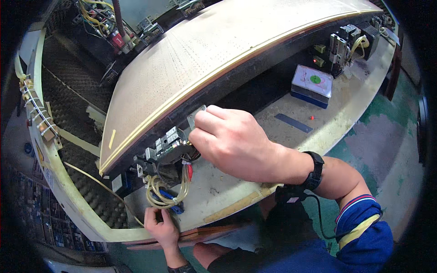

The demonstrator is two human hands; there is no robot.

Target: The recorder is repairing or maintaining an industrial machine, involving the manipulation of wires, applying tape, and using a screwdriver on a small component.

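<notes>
My right hand (232, 143) is closed, fingers curled in, at the right end of a small metal machine head (168, 148). Whatever its fingertips grip is hidden behind the knuckles. A flat metal piece (195, 117) sticks out just beyond them. From the machine head hang looped clear yellowish tubes (169, 198) and a red connector (189, 172). Below the loops, my left hand (161, 227) is curled at the table edge, thumb and forefinger together. I cannot make out anything between them. A blue tool or clip (175, 207) lies beside it, partly behind the tubes.
A large curved pale panel (182, 68) rises behind the machine head. On the grey ledge (273, 136) are a white-and-blue box (312, 86), a steel ruler (293, 123) and a small red-tipped item (312, 118). Another machine head (339, 50) stands far right; wiring (102, 22) fills the upper left.
</notes>
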